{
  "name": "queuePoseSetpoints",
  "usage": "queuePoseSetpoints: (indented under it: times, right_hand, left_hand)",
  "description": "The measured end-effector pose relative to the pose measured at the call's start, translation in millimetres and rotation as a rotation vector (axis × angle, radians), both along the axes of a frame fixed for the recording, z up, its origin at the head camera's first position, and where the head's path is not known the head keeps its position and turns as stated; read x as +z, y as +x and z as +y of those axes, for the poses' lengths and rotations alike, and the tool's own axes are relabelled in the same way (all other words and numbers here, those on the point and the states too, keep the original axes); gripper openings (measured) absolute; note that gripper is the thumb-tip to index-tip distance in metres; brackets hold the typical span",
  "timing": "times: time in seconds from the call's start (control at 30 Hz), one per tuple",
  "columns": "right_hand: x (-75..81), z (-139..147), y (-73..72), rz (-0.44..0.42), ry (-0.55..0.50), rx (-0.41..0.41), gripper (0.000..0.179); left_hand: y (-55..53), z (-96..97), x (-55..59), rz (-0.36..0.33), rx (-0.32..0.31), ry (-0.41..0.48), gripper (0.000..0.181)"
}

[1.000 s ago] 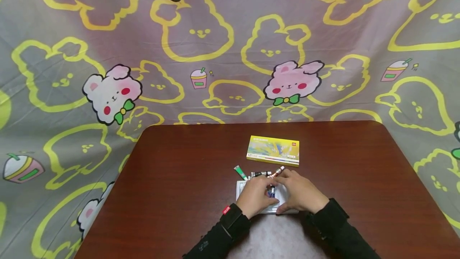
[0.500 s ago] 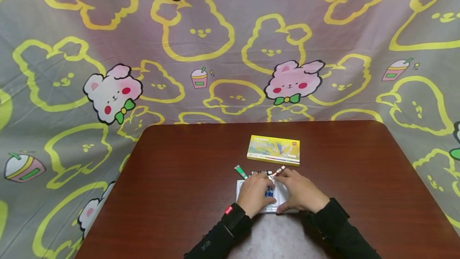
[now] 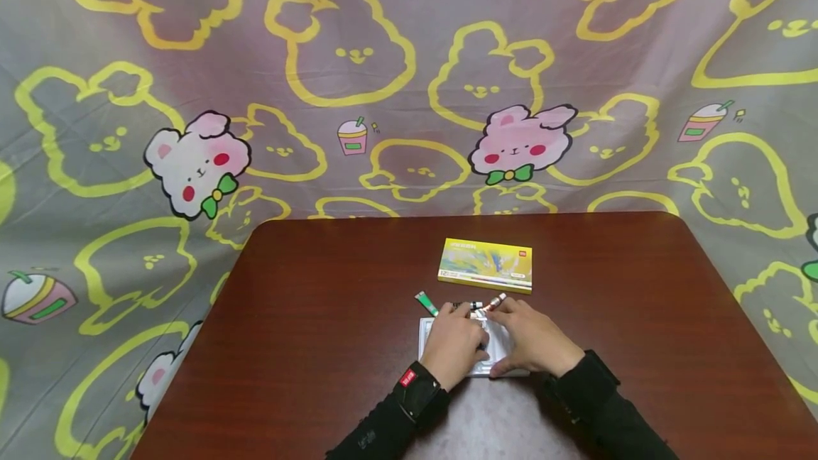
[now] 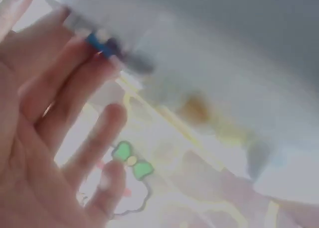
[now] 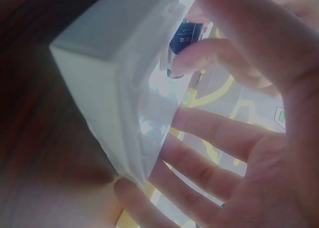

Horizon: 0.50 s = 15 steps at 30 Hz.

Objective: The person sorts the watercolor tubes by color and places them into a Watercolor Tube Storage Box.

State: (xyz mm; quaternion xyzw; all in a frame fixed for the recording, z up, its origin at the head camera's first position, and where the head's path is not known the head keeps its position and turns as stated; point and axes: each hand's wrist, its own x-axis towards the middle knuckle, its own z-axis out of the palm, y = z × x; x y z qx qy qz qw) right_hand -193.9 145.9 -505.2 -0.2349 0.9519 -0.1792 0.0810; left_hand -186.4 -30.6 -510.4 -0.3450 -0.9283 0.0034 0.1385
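Observation:
A shallow white tray [image 3: 423, 338] lies near the table's front edge. My left hand [image 3: 452, 348] bends over its middle and hides what lies beneath. In the right wrist view, left-hand fingertips pinch a dark blue paint tube [image 5: 185, 38] over the tray. Blue also shows at the fingertips in the left wrist view, where the other fingers hang loose. My right hand [image 3: 535, 338] grips the tray's right side, thumb at the near edge and fingers toward the far edge. Behind the tray lie a green tube [image 3: 426, 302], a black-and-white tube [image 3: 476, 304] and a brownish tube [image 3: 495, 302].
A flat yellow box [image 3: 486, 265] lies farther back on the brown table [image 3: 332, 325]. A patterned cloth [image 3: 396, 91] hangs behind the table and along its sides.
The left hand has shifted slightly and turned over the tray, so that the blue tube seen between the hands is now covered. The right hand keeps its place on the tray.

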Motion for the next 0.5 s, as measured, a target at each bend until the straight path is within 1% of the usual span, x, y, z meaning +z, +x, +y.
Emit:
queuePoseSetpoints:
  times: [0.13, 0.17, 0.2, 0.27, 0.3, 0.4, 0.43, 0.5]
  right_hand:
    - [-0.4, 0, 0.2, -0.009, 0.000, -0.013, 0.094]
    - [-0.6, 0, 0.3, -0.011, -0.001, -0.015, 0.094]
    - [-0.7, 0, 0.3, -0.013, 0.000, -0.016, 0.094]
    - [-0.7, -1, 0.5, -0.017, -0.001, -0.016, 0.095]
    - [-0.6, -1, 0.5, -0.015, -0.002, -0.013, 0.095]
    - [0.2, -1, 0.0, -0.015, 0.003, -0.007, 0.095]
    - [0.3, -1, -0.2, -0.014, 0.005, -0.006, 0.095]
    - [0.9, 0, -0.6, -0.010, 0.007, -0.003, 0.095]
  left_hand:
    - [2.1, 1.8, 1.6, 0.119, -0.047, -0.076, 0.014]
    - [2.2, 1.8, 1.8, 0.131, -0.050, -0.082, 0.014]
    - [2.2, 1.3, 2.2, 0.127, -0.050, -0.084, 0.011]
    - [1.3, -1.0, 3.1, 0.077, -0.049, -0.080, 0.006]
    - [0.5, -2.9, 3.8, 0.037, -0.046, -0.068, 0.006]
    - [-2.3, -9.0, 7.3, -0.095, -0.038, -0.004, 0.013]
    - [-3.4, -10.8, 8.1, -0.127, -0.037, 0.022, 0.016]
    - [-5.2, -13.2, 9.4, -0.167, -0.037, 0.071, 0.019]
